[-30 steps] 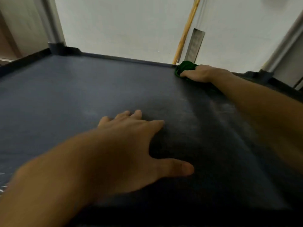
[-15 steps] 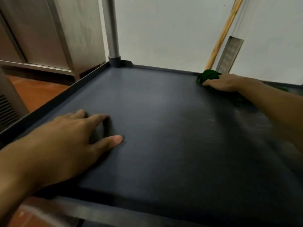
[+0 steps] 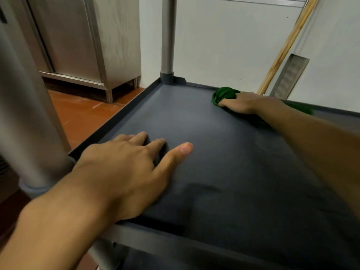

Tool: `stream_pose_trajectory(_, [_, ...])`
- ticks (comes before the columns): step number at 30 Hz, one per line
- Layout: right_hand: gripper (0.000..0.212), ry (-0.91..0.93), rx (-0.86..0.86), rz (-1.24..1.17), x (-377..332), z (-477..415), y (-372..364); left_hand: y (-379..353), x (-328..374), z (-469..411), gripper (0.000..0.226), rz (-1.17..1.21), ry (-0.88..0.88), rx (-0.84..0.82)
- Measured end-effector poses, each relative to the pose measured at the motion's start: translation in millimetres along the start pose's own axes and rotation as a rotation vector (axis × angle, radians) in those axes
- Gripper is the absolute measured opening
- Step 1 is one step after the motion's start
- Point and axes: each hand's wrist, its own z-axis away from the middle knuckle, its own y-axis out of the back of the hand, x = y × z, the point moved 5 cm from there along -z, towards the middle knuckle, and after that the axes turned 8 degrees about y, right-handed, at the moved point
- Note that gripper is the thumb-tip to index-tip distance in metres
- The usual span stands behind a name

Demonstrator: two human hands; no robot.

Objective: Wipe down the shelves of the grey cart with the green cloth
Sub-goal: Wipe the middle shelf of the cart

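Two hands, one green cloth (image 3: 224, 94) and one shelf (image 3: 224, 162) of the grey cart (image 3: 136, 242) are seen, with two upright posts: one at the far left corner (image 3: 167, 36), one at the near left corner (image 3: 25, 114).

The left hand (image 3: 124, 172) is laid flat on the shelf near its left front corner. Its fingers are straight and slightly spread, and nothing is held by it. The cloth is bunched under the right hand (image 3: 241, 103), whose fingers are curled over it and press it onto the shelf close to the far rim. A green strip beyond the right forearm appears to belong to the same cloth, though it is blurred.

The shelf is bounded by a low raised rim along the far, left and near edges; the right edge is hidden by the forearm. A broad stretch of bare dark surface is left between the two hands, which are well apart. Within the rim, the cloth and both hands are contained.

Behind the cart, one wooden handle (image 3: 286, 45) is leaned against the pale wall (image 3: 224, 45), just beside one metal grille plate (image 3: 290, 75). One steel cabinet (image 3: 78, 36) is stood on the reddish floor (image 3: 78, 114) to the left.
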Motion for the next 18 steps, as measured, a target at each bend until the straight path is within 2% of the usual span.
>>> stream_pose_trajectory(3, [0.105,0.054,-0.004,0.004,-43.4,-0.6,-8.1,5.4,0.2,0.8,0.109,0.011,0.007,0.017])
stream_pose_trajectory(5, [0.107,0.093,-0.019,0.007,-73.9,-1.7,-13.7,5.7,0.9,3.1,0.105,0.013,0.006,0.003])
stream_pose_trajectory(10, [0.085,0.239,-0.037,-0.039,-146.1,-3.3,-21.1,3.7,3.3,10.8,0.100,0.018,0.020,-0.045])
stream_pose_trajectory(14, [0.064,0.305,-0.066,-0.075,-176.1,-13.8,-21.7,-1.2,-1.4,10.4,0.099,0.019,0.034,-0.044])
stream_pose_trajectory(18, [0.061,0.338,-0.073,-0.115,-190.0,-28.4,-23.5,-6.5,-1.8,8.7,0.101,0.037,0.029,0.013])
